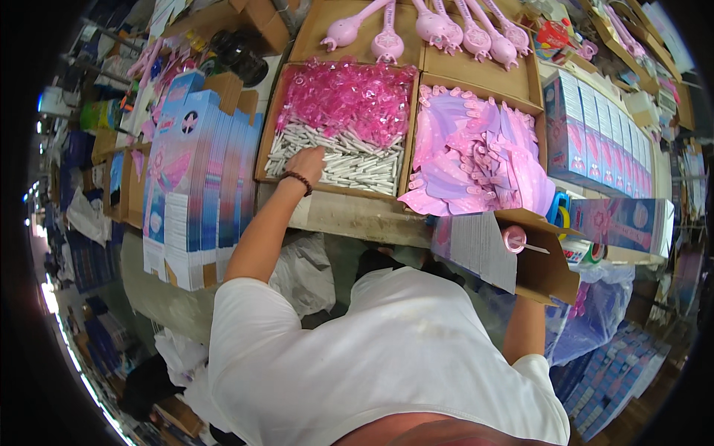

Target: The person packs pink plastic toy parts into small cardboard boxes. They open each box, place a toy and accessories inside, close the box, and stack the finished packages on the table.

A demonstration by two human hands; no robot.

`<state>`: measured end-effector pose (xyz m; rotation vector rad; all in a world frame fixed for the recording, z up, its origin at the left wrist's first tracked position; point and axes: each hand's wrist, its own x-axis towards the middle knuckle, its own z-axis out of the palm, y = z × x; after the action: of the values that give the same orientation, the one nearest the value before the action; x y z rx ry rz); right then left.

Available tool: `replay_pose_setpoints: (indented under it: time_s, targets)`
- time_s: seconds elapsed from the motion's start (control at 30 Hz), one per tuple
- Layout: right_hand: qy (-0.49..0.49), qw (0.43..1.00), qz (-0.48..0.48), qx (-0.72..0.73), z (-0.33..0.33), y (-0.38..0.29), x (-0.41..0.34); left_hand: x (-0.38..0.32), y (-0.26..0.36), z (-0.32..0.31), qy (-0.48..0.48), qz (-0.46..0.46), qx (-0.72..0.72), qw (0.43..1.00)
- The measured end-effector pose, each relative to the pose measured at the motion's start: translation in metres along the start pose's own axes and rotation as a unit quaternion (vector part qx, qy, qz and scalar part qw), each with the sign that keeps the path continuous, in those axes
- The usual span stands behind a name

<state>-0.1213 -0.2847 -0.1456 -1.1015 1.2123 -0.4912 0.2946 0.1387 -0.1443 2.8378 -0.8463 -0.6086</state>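
My left hand (305,163), with a dark bead bracelet at the wrist, reaches into a heap of short white sticks (362,167). Its fingertips are hidden, so whether a stick is between them is unclear. Behind the sticks, in the same cardboard tray, lie clear pink plastic pieces (346,97). On the right, an open printed carton (474,248) hangs tilted past the table edge. My right forearm runs up behind this carton and appears to hold it, the hand itself being hidden. Inside sits a round pink piece (514,238) with a whitish strip beside it.
Pink-purple fabric pieces with pink clips (479,150) fill the adjoining tray. Several pink wands (387,42) lie at the back. Flattened printed cartons (195,167) stand stacked at left; packed boxes (597,136) line the right. Tape rolls (559,209) sit behind the open carton.
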Motion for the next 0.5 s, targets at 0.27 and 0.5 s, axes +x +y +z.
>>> replay_pose_setpoints:
  time_s: [0.27, 0.5]
  targets:
    - [0.013, 1.000, -0.022, 0.005, 0.010, 0.001, -0.028, 0.050, 0.040, -0.028, 0.319, 0.021, -0.259, 0.911]
    - [0.005, 0.993, -0.108, -0.056, 0.012, -0.031, -0.034, 0.082, 0.026, -0.004, 0.406, 0.040, -0.293, 0.865]
